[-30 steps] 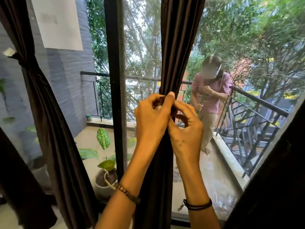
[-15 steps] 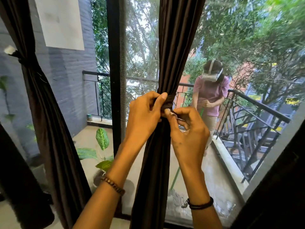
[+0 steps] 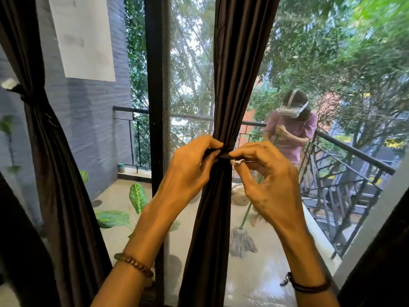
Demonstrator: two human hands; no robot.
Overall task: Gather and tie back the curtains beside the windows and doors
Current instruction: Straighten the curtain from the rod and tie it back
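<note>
A dark brown curtain (image 3: 234,74) hangs gathered in front of the glass, cinched at mid height by a dark tie band (image 3: 226,151). My left hand (image 3: 190,171) pinches the band's left end against the curtain. On the other side my right hand (image 3: 267,185) pinches the right end, with a small white tip (image 3: 238,161) showing under its fingers. A second dark curtain (image 3: 51,151) at the left is tied back, its tie ending in a white tip (image 3: 8,83).
A black window frame post (image 3: 156,107) stands just left of the held curtain. Beyond the glass is a balcony with a black railing (image 3: 354,151), potted leafy plants (image 3: 137,197), and a person (image 3: 292,134) holding a green-handled mop (image 3: 241,240). Dark curtain fabric (image 3: 382,262) fills the lower right.
My hands have drawn apart sideways, one to each side of the curtain, pulling the band's ends outward. The view has shifted so the hands and the person outside sit a little lower.
</note>
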